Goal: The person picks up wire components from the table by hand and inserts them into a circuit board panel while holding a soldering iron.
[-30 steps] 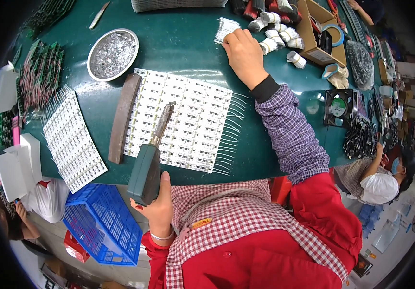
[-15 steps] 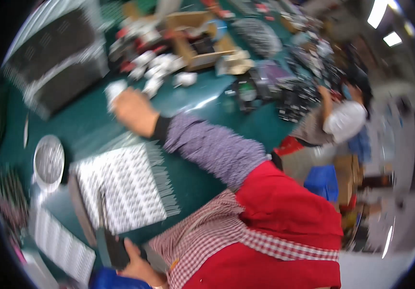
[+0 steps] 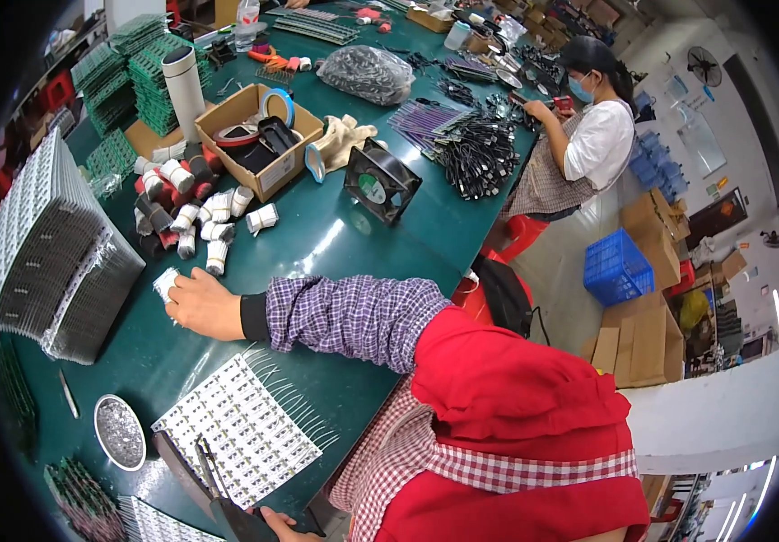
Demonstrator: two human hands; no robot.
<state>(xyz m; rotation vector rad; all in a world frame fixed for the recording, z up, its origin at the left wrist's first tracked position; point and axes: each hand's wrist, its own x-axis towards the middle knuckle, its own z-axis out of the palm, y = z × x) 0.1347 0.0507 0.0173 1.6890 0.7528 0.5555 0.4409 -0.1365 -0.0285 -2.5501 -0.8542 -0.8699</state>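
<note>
My right hand reaches over the green table, its fingers closed round a small white bundle, apparently of wires. Below it lies a sheet of white circuit boards, with a row of thin white wires sticking out from its right side. At the lower edge, my left hand is partly out of the picture. Its visible fingers press against a dark-handled tool, whose two slim metal prongs lie over the sheet. A dark strip runs along the sheet's lower left side.
Wrapped wire bundles lie beyond my right hand, near a cardboard box and black fan. Stacked board sheets stand left, above a bowl of metallic bits. A co-worker stands at the table's right edge.
The view has swung and sharpened from blur. My right hand stays on the white bundle, now a little apart from the bundle pile. My left hand remains at the dark-handled tool.
</note>
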